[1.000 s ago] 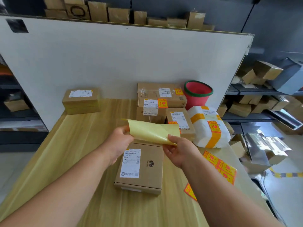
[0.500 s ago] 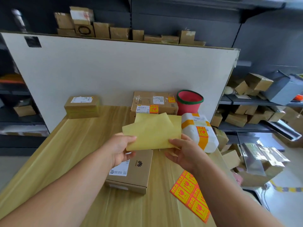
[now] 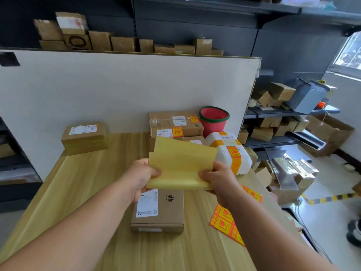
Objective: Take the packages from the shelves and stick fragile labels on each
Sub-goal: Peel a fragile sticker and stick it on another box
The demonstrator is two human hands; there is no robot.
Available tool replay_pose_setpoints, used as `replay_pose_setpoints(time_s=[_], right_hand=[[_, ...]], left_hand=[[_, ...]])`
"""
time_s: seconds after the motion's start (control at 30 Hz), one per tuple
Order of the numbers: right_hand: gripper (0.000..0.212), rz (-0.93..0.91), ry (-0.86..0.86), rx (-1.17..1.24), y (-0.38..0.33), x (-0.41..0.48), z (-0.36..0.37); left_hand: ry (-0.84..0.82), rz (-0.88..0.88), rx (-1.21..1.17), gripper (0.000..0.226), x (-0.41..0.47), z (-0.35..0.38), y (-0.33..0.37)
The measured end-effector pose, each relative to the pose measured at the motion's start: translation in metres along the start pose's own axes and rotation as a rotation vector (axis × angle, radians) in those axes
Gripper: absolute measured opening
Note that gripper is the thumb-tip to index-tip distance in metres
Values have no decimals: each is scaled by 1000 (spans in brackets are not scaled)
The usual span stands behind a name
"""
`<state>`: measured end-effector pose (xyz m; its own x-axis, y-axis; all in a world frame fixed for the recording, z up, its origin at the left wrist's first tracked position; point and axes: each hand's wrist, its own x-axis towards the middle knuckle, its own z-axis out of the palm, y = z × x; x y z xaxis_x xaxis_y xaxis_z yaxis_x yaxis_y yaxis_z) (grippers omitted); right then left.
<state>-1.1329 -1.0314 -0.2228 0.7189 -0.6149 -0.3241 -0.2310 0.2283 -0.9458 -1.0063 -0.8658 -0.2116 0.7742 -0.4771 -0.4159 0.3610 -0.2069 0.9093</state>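
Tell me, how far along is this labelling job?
Done: the stacked boxes at the back and the white parcel carry orange fragile labels. In hand: the left hand and right hand hold a yellow sheet above the flat box, which shows no orange label. Left: that box, the far-left box and the shelved packages. Label sheets lie beside it.

"HUAWEI" with its petal logo is printed on the flat cardboard box (image 3: 172, 211); its white shipping label (image 3: 147, 204) is too small to read.
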Motion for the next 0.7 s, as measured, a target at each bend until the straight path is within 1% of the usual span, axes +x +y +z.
replay_pose_setpoints(time_s=[0.07,0.17,0.23,0.3,0.37,0.43,0.5,0.57,0.63,0.67,0.7], right_hand=[[30,-27,16,-10,2,0,6],[23,31,17,76,3,-1,16],[22,101,-6,144,3,-2,21],[26,178,-2,229,4,-1,25],[28,259,12,374,5,3,29],[22,308,-1,561,3,8,32],[21,302,-65,731,0,15,31],[31,275,-139,824,-1,26,27],[40,244,-171,830,-2,38,24],[39,216,-163,788,-2,46,23],[34,183,-140,711,-3,53,22]], left_hand=[[-7,23,35,22,2,-9,-1],[-52,4,27,28,5,-20,-2],[-78,-55,-68,32,7,-26,0],[-112,-131,-201,33,8,-30,2],[-146,-199,-330,31,10,-31,3],[-165,-243,-435,31,13,-29,4],[-190,-238,-557,29,17,-28,6],[-231,-194,-671,33,25,-28,9],[-244,-158,-701,34,35,-25,13],[-233,-142,-669,30,41,-20,15],[-190,-124,-586,23,48,-12,17]])
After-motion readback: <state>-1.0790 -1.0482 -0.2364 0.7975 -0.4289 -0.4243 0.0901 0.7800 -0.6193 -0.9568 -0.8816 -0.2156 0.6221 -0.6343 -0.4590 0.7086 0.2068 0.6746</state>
